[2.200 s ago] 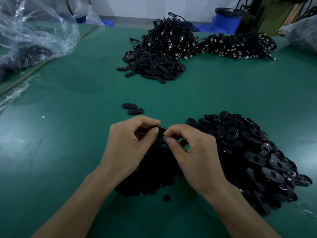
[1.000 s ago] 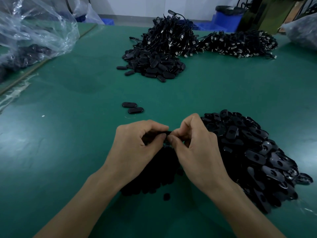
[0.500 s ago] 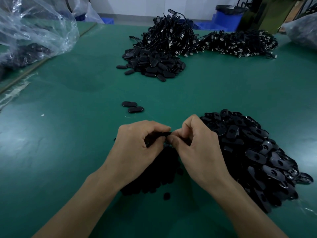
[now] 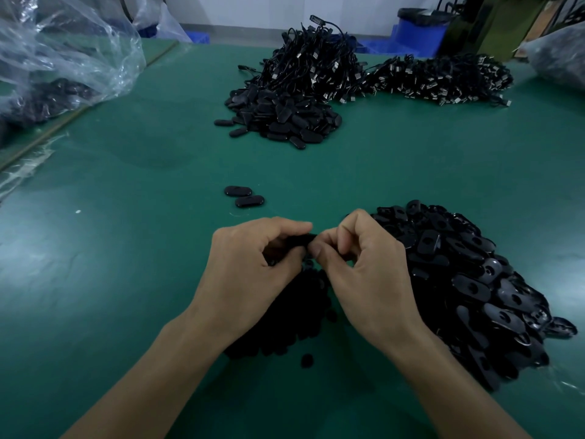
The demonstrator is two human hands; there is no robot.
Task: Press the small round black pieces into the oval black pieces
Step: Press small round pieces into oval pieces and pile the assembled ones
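Observation:
Both hands meet at the middle of the green table [image 4: 126,280]. My left hand [image 4: 250,270] and my right hand [image 4: 364,274] pinch one oval black piece [image 4: 300,240] between their fingertips; most of it is hidden by the fingers. Under the hands lies a heap of small round black pieces [image 4: 297,318], with one loose round piece [image 4: 307,360] in front. A large heap of oval black pieces with holes [image 4: 468,280] lies right of my right hand. Two oval pieces [image 4: 244,196] lie apart, just beyond my left hand.
A far pile of oval pieces [image 4: 281,120] sits in front of bundles of black cables [image 4: 380,71]. A clear plastic bag [image 4: 60,55] with dark parts lies at the far left. Blue bins [image 4: 421,33] stand behind the table.
My right hand has turned and closed in against my left hand on the oval piece. Over the last second both hands have stayed nearly still.

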